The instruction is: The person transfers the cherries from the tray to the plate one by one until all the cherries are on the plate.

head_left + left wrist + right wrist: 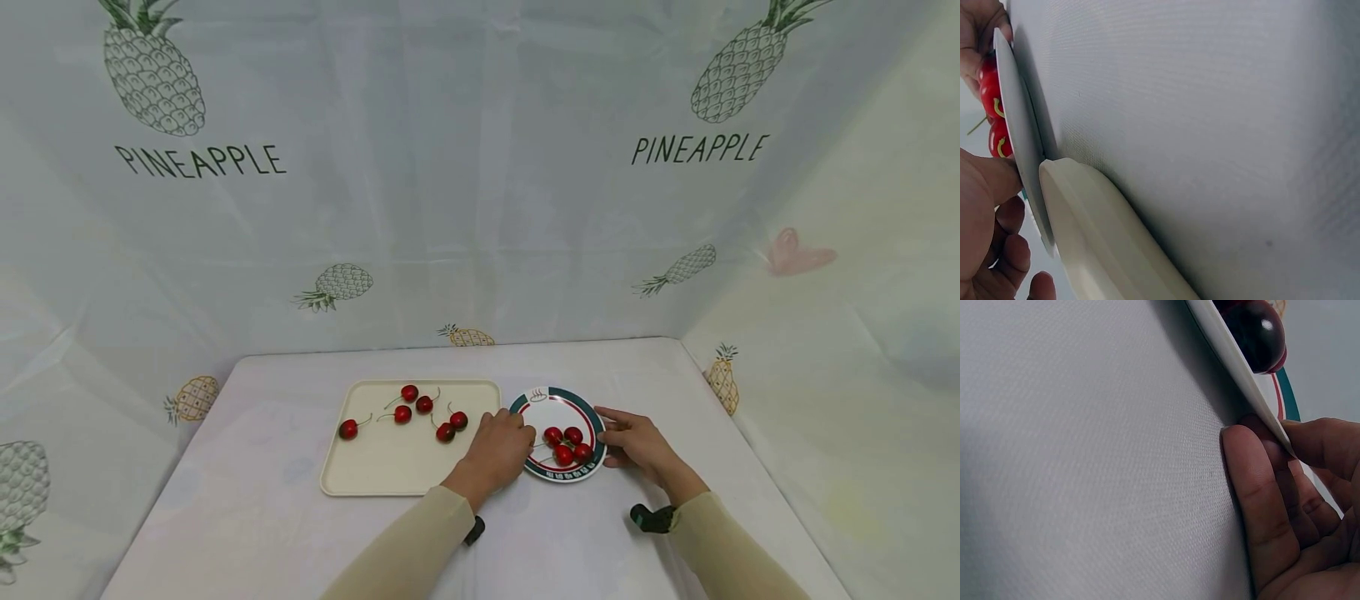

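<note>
A round white plate [542,411] with a green and red rim carries several red cherries [573,436] in a cluster. My left hand [498,446] grips its left rim, beside the tray's right edge; in the left wrist view the thumb [1000,181] lies at the rim, with the other fingers curled. On the other side, my right hand [643,446] pinches the right rim, thumb above and fingers [1250,469] beneath. A cream rectangular tray [375,473] lies to the left, with several stemmed cherries [402,414] spread over its far half.
A pale cloth covers the table [247,467]. Behind it and at the sides hang sheets printed with pineapples [153,79]. The tray's rim [1107,212] stands right against the plate in the left wrist view. Dark straps [651,518] sit on the wrists.
</note>
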{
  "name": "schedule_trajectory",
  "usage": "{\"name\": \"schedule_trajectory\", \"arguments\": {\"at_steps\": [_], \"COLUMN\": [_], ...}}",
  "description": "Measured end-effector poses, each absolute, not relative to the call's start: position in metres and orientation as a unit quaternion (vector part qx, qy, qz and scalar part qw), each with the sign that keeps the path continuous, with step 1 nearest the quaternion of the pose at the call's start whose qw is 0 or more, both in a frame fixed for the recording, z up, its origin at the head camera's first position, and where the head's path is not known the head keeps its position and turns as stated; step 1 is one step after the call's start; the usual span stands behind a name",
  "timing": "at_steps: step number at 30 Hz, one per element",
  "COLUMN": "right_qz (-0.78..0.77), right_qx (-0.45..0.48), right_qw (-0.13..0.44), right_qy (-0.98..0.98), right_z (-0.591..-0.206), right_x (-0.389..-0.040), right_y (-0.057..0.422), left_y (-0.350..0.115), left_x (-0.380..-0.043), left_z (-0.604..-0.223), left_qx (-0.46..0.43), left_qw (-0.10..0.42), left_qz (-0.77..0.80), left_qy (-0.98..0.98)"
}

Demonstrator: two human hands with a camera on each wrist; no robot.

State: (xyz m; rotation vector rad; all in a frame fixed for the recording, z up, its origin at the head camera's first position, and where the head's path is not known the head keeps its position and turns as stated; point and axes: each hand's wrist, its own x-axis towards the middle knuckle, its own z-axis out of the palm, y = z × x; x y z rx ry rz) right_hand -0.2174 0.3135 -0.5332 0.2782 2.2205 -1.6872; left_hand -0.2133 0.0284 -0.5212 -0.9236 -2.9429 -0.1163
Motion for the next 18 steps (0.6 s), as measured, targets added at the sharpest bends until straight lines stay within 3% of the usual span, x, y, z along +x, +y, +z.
{"name": "schedule_trajectory", "arguments": {"at_steps": [18], "right_qz": [-0.595], "right_qx": [0.101], "right_qw": [0.172], "right_qy": [0.779], "right_z": [-0.5342], "right_x": [-0.2185], "right_y": [0.3144], "left_y": [0.0289], "left_x": [-0.2133], "left_z": [-0.5202], "left_qx": [-0.298], "left_qw": [0.016], "left_qz": [-0.041], "left_qy": [-0.954]}}
